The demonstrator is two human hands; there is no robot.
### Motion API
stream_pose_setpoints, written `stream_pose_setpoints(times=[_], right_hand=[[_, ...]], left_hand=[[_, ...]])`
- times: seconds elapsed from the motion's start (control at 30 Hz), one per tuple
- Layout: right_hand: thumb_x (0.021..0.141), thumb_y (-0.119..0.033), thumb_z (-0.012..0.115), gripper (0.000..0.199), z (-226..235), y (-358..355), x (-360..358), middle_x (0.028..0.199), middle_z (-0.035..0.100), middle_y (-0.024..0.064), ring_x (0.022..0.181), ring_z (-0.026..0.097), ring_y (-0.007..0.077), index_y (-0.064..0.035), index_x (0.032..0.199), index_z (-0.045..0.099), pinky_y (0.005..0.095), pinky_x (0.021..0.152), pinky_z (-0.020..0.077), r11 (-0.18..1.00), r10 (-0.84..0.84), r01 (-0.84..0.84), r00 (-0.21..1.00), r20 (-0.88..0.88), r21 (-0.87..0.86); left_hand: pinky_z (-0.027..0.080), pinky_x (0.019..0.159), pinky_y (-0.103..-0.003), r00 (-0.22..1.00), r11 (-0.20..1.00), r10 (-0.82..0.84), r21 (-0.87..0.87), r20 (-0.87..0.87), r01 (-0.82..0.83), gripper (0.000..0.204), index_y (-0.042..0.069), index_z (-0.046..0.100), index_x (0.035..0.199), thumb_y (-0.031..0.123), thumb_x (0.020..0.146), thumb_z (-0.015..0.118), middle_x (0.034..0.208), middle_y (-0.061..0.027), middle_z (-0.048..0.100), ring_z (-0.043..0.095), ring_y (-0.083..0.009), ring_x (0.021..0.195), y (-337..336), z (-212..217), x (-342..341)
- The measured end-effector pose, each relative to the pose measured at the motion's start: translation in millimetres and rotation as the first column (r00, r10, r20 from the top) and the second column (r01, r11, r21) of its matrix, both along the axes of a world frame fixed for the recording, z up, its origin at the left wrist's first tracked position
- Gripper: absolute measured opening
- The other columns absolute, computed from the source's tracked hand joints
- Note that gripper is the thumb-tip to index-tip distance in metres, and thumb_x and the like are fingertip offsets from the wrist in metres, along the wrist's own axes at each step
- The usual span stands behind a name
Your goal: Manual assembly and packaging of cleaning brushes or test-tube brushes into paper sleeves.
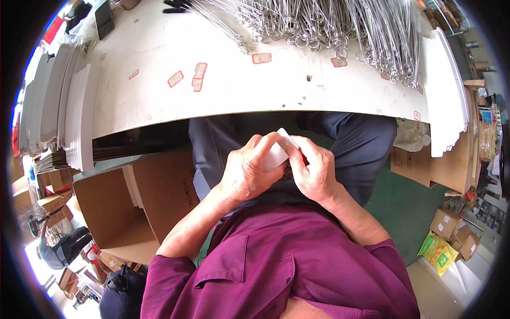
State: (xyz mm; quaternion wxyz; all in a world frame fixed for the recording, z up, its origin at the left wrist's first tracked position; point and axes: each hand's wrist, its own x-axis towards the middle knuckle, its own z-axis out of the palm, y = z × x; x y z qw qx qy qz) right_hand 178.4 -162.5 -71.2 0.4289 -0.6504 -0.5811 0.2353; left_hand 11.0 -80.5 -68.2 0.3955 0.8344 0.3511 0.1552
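Note:
Between my hands, over my lap and just in front of the table edge, is a small white folded carton. My left hand is closed around its left side, thumb and fingers pressing on it. My right hand pinches the other end with bent fingers. The fingers cover part of the carton, so its full shape is hidden. On the white table beyond lies a large heap of wire-handled brushes with looped ends. A few separate ones show black bristles.
Stacks of flat white cartons stand at the table's left end, with more white cartons at the right end. An open cardboard box sits at my left. Red-edged paper labels are stuck on the tabletop. A yellow-green bag lies at the right.

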Motion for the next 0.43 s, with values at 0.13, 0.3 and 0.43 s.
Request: stream_pose_setpoints(times=[0.13, 0.3, 0.43], right_hand=[[0.097, -0.009, 0.067, 0.013, 0.6, 7.4, -4.0, 0.089, 0.074, 0.0207, 0.073, 0.073, 0.0322, 0.0024, 0.101, 0.074, 0.0366, 0.063, 0.0565, 0.975, 0.006, -0.02, 0.998, 0.066, 0.219], [0.098, -0.012, 0.071, 0.017, 8.7, 5.6, -6.3, 0.085, 0.074, 0.0193, 0.073, 0.075, 0.0218, 0.0044, 0.101, 0.074, 0.0326, 0.062, 0.0557, 0.989, -0.08, 0.035, 0.944, -0.32, -0.146], [0.095, -0.01, 0.075, 0.019, 4.0, 8.1, -12.3, 0.089, 0.078, 0.0145, 0.079, 0.078, 0.0221, 0.001, 0.11, 0.073, 0.0287, 0.066, 0.0599, 0.984, -0.085, 0.029, 0.945, -0.315, -0.176]], left_hand=[[0.061, 0.075, -0.044, 0.991, 0.979, 0.131, -0.159, 0.035, -0.124, 0.064, 0.008, 0.049, 0.133, 0.016, 0.079, 0.083, 0.102, -0.021, 0.071, 0.074, -0.0391, 0.09, -2.8, -0.4, -0.2], [0.061, 0.076, -0.046, 0.992, 0.988, 0.107, -0.1, -0.071, -0.114, 0.066, 0.006, 0.047, 0.134, 0.021, 0.08, 0.082, 0.104, -0.0238, 0.071, 0.073, -0.0415, 0.09, -2.3, -4.3, 0.8], [0.061, 0.077, -0.045, 0.988, 0.99, 0.128, -0.057, -0.081, -0.132, 0.066, 0.006, 0.046, 0.135, 0.022, 0.081, 0.082, 0.105, -0.0232, 0.072, 0.073, -0.0413, 0.094, -3.8, -10.1, -0.6]])
